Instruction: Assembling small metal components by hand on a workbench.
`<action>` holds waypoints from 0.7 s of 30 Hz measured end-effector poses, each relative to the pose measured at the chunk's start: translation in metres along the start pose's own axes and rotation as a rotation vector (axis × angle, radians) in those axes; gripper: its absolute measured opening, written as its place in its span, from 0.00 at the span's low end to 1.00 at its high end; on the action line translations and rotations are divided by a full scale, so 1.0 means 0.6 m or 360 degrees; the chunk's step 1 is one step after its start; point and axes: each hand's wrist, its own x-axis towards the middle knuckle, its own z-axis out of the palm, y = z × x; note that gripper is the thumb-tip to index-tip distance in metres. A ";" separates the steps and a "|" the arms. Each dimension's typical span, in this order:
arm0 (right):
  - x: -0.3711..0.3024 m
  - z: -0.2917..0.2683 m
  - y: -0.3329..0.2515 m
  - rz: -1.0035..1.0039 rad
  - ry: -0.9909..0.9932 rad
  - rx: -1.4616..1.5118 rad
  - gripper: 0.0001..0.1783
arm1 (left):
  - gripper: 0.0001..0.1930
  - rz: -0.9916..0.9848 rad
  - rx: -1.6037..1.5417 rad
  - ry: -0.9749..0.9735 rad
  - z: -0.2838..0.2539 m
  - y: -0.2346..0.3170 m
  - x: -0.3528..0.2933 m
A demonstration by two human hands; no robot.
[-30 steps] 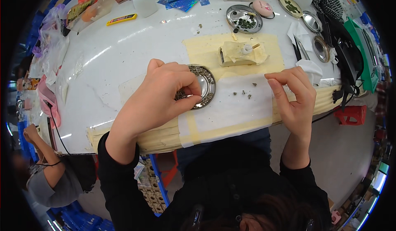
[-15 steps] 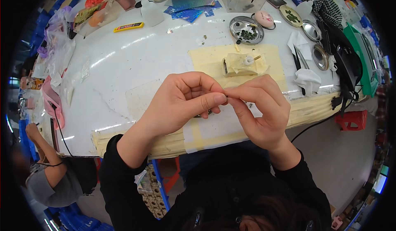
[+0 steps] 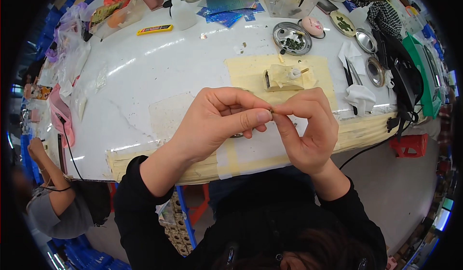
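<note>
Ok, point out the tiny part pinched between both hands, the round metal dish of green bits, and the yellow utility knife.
tiny part (image 3: pixel 271 111), head view, its visible tip.
round metal dish (image 3: pixel 282 30), head view, left rim.
yellow utility knife (image 3: pixel 154 29), head view, middle of handle.

Bright, even overhead lighting; strong fisheye distortion.

I see white glare streaks on the glossy table (image 3: pixel 144 77), indicating light from above. Shadows under the left hand (image 3: pixel 219 120) and right hand (image 3: pixel 304 130) are soft and short. The centre is sharp; I cannot resolve the tiny item at the fingertips. Straight edges bow toward the rim, where detail smears into a black circular border.
</note>
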 end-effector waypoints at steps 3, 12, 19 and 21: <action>0.000 0.001 0.000 -0.0130 0.0011 -0.0127 0.14 | 0.07 0.0072 0.0006 0.0056 0.001 -0.006 -0.002; 0.000 -0.002 -0.004 0.0043 0.0004 0.0018 0.13 | 0.09 0.1297 0.1386 0.0363 0.006 -0.009 0.003; 0.000 -0.009 -0.004 0.0232 -0.0095 0.0180 0.10 | 0.13 0.1722 0.1921 0.0341 0.009 -0.004 0.004; -0.002 -0.009 -0.003 0.0323 -0.0144 0.0282 0.09 | 0.14 0.1781 0.1962 0.0322 0.011 -0.006 0.004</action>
